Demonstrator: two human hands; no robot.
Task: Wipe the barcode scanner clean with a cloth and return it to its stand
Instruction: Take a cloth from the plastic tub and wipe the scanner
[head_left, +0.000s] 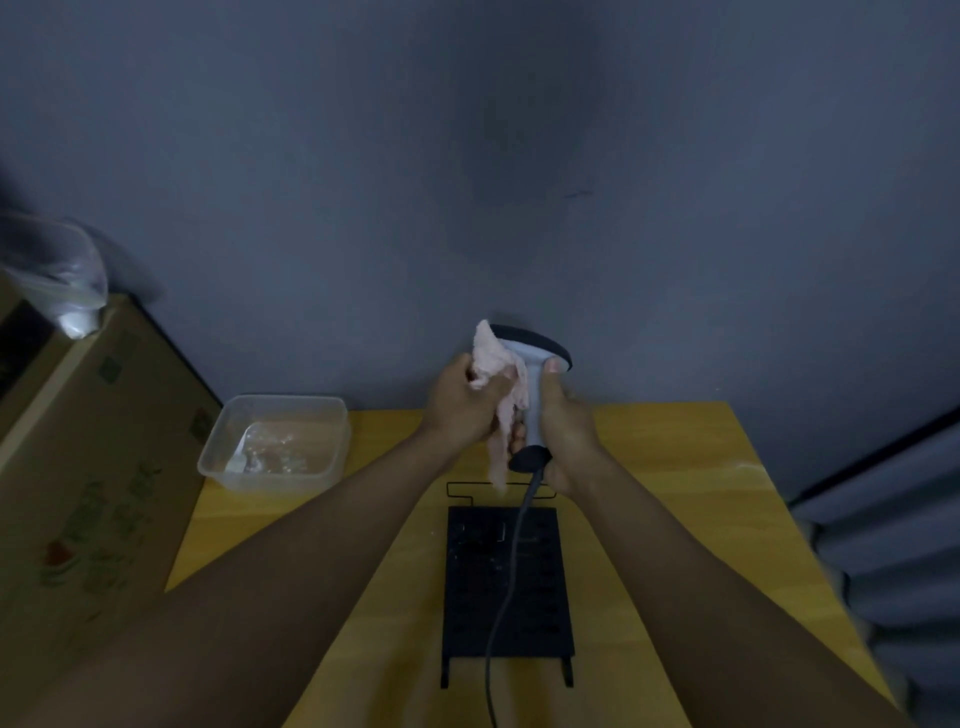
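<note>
I hold the white-and-black barcode scanner (536, 358) upright above the yellow table (675, 467), head at the top. My right hand (563, 431) grips its handle, thumb up near the head. My left hand (462, 405) presses a pale pink cloth (498, 384) against the scanner's left side; the cloth's tail hangs down beside the handle. The scanner's dark cable (506, 587) drops from the handle base over the black perforated stand (506, 613), which lies flat on the table below my hands.
A clear plastic container (275, 441) with some liquid sits at the table's back left corner. A large cardboard box (93, 467) stands to the left with a plastic bag (57, 275) on top. A grey wall is behind; steps descend at right.
</note>
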